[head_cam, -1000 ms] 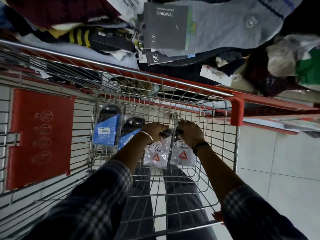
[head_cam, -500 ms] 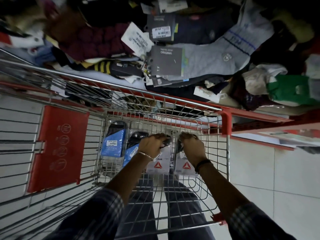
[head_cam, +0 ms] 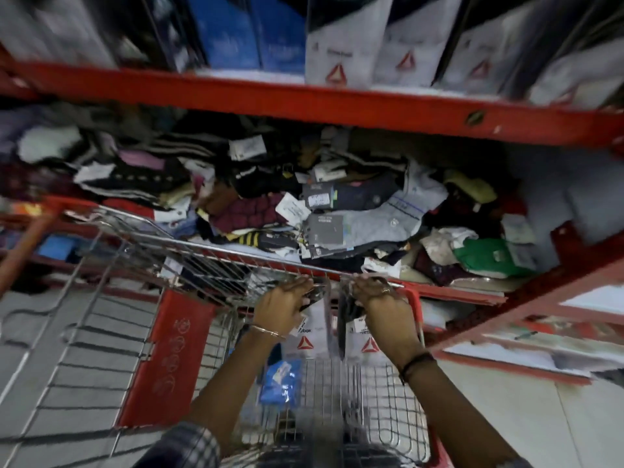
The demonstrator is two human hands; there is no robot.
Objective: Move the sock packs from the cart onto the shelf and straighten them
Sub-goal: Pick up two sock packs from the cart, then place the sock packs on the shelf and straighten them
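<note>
Your left hand (head_cam: pixel 282 307) gripped the top of one white sock pack with a red triangle (head_cam: pixel 305 336), and your right hand (head_cam: pixel 385 307) gripped a second identical pack (head_cam: pixel 366 339). Both hung just under your fists, above the wire cart (head_cam: pixel 216 251). One blue sock pack (head_cam: pixel 281 381) lay lower in its basket.
</note>
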